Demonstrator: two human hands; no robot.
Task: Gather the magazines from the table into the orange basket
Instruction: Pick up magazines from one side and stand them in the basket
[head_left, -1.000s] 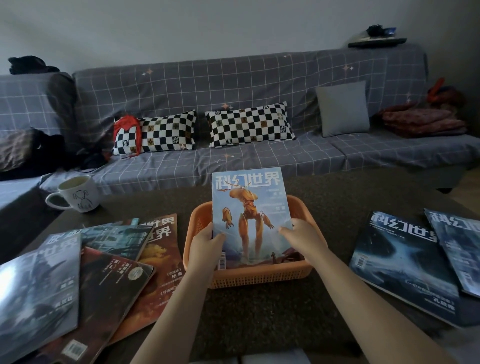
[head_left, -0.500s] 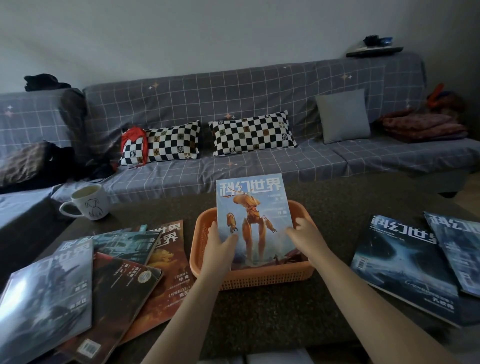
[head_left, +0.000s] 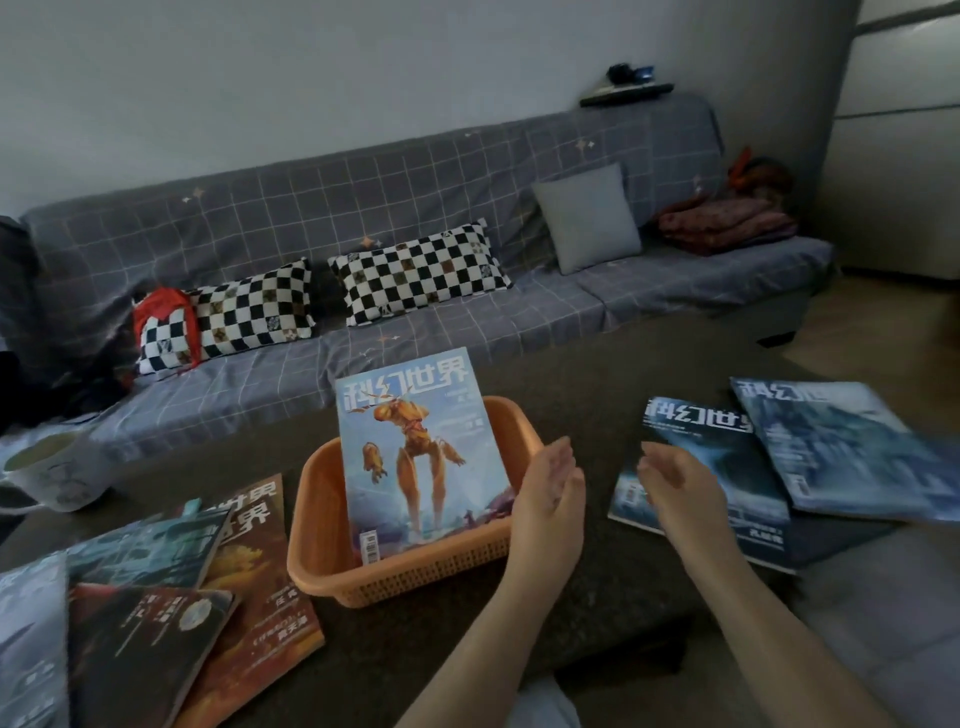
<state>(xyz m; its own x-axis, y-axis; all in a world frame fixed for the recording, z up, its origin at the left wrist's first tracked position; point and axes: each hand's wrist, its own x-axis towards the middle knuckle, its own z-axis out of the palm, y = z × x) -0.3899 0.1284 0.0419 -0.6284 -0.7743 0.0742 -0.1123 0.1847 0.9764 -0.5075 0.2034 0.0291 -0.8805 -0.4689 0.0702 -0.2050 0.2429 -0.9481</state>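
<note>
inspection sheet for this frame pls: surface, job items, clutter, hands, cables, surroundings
surface: dark table, dim light.
job's things: orange basket holds one robot-cover magazine, propped tilted; left pile and two right magazines lie on the table.
clutter: mug at far left.
grippers: left hand and right hand open, empty, between basket and right magazines.
cables: nothing seen.
surroundings: grey sofa, checkered pillows.

The dark worktop (head_left: 415, 670) carries an orange basket (head_left: 415, 577) at frame centre, overlapping magazines at lower left (head_left: 156, 623), two bluish magazines at right (head_left: 753, 467), and a white mug (head_left: 57, 473) at left edge.
</note>
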